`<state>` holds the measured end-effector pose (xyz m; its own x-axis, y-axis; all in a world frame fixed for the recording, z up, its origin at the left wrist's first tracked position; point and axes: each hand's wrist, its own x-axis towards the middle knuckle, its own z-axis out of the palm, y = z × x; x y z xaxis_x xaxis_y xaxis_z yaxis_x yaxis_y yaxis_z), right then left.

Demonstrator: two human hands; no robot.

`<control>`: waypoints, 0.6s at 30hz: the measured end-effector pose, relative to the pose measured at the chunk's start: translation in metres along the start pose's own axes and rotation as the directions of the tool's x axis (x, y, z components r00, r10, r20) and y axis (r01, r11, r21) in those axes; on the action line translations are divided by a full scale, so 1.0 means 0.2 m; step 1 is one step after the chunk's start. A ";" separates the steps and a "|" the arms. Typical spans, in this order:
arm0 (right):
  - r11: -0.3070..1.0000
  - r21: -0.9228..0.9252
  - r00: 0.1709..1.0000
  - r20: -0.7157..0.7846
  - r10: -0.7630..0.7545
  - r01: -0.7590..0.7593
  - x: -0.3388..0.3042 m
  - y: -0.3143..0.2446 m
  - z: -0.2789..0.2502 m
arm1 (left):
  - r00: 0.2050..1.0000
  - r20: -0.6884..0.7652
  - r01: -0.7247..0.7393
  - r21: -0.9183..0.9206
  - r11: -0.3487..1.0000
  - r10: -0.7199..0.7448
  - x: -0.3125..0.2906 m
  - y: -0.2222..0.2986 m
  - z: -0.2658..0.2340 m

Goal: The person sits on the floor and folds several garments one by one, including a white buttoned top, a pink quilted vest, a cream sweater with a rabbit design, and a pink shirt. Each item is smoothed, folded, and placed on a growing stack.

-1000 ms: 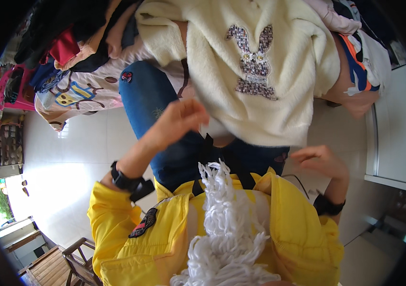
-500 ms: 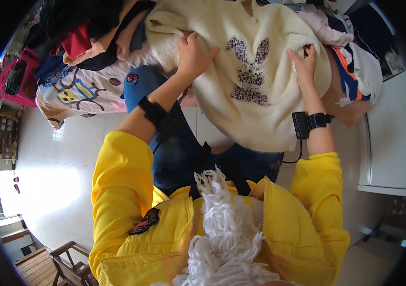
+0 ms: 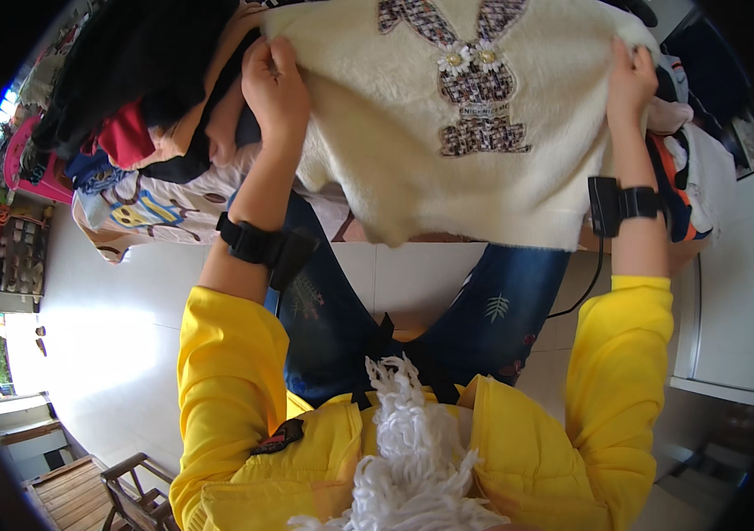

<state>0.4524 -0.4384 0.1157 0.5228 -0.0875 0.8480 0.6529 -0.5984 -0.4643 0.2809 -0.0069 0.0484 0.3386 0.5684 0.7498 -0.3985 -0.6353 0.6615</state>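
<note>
Cream sweater (image 3: 377, 142) spread wide at 1 o'clock

I have the sweater by 2 edges. My left hand (image 3: 278, 93), at 11 o'clock, has its grip curled closed on the left edge; my right hand (image 3: 632, 84), at 2 o'clock, pinches the right edge. The cloth runs between them, its patterned rabbit patch (image 3: 476, 93) facing me and 2 white flowers on the patch's face. The lower hem crosses the upper ends of my blue jeans (image 3: 324, 283) in view; I cannot tell whether the sweater's far part rests on anything.

At 10 o'clock, just beside my left hand, there's a heap of dark and red clothes (image 3: 142, 88) on a printed pink sheet (image 3: 217, 190). Near 3 o'clock, below my right hand, more garments (image 3: 704, 181) lie together. Each wrist wears 1 black strap. White yarn (image 3: 412, 442) hangs at 6 o'clock over my yellow jacket (image 3: 527, 442).
</note>
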 end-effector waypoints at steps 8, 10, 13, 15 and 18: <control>0.599 -0.719 0.855 0.507 0.105 0.353 -0.38 0.07 0.45 | 0.935 0.351 -0.127 0.450 0.884 -0.045 -0.10 -0.12 0.00; 0.532 -0.758 0.799 0.557 0.227 0.378 -0.36 -0.06 0.40 | 0.947 0.308 -0.179 0.264 0.948 0.093 -0.14 0.05 -0.01; 0.794 -0.325 0.839 0.382 -0.387 0.513 -0.45 -0.44 0.32 | 0.810 0.480 -0.434 0.107 0.895 0.336 -0.28 0.32 0.08; 0.901 0.086 0.807 0.413 -0.421 0.426 -0.58 -0.66 0.33 | 0.664 0.665 -0.452 -0.007 0.892 0.342 -0.38 0.42 0.15; 0.879 -0.205 0.696 0.695 -0.179 0.431 -0.69 -0.67 0.28 | 0.528 0.843 -0.438 0.167 0.883 0.102 -0.39 0.40 0.17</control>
<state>0.3231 -0.3013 0.0477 0.6281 0.5997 0.4958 0.6865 -0.7271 0.0099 0.2521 -0.1198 0.0427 0.8569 -0.2059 0.4726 -0.3577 -0.8977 0.2575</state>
